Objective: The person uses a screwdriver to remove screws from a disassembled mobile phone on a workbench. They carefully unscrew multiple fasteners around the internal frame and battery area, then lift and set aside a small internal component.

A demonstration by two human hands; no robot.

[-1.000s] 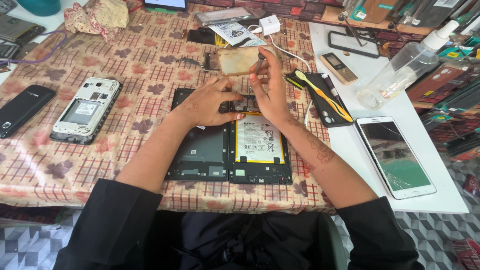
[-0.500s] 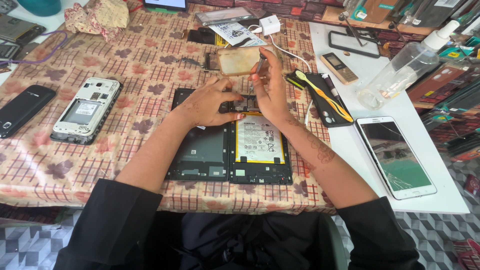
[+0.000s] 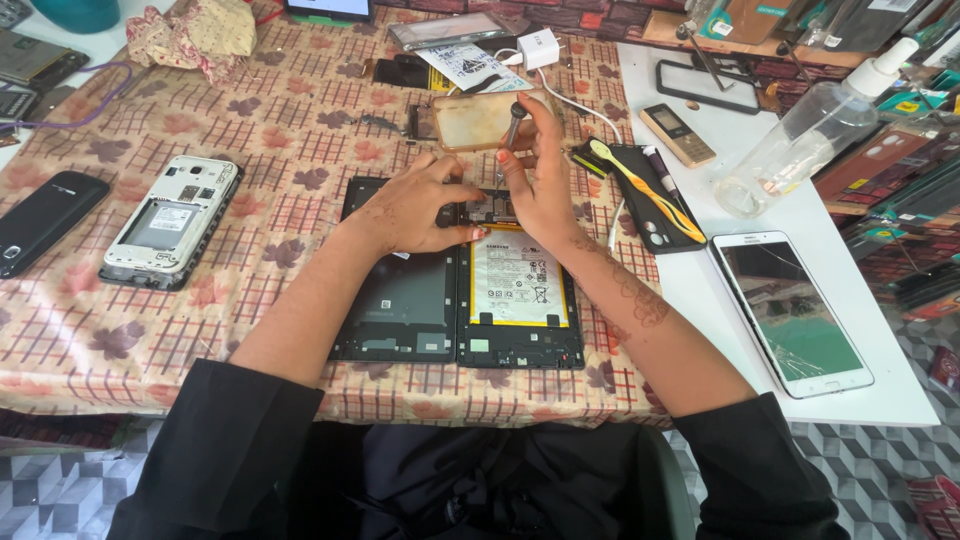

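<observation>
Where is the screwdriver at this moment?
In the head view, the screwdriver stands upright in the right hand, tip down on the top edge of the opened tablet, beside the left hand.

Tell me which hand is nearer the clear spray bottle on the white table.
Right. The right hand holds a screwdriver over the opened tablet, on the side toward the spray bottle. The left hand presses on the tablet, farther from it.

- The right hand (image 3: 540,170) has risen slightly, holding the screwdriver (image 3: 508,135) more upright over the opened tablet (image 3: 460,300).
- The left hand (image 3: 420,205) has edged its fingertips closer to the screwdriver's tip.
</observation>
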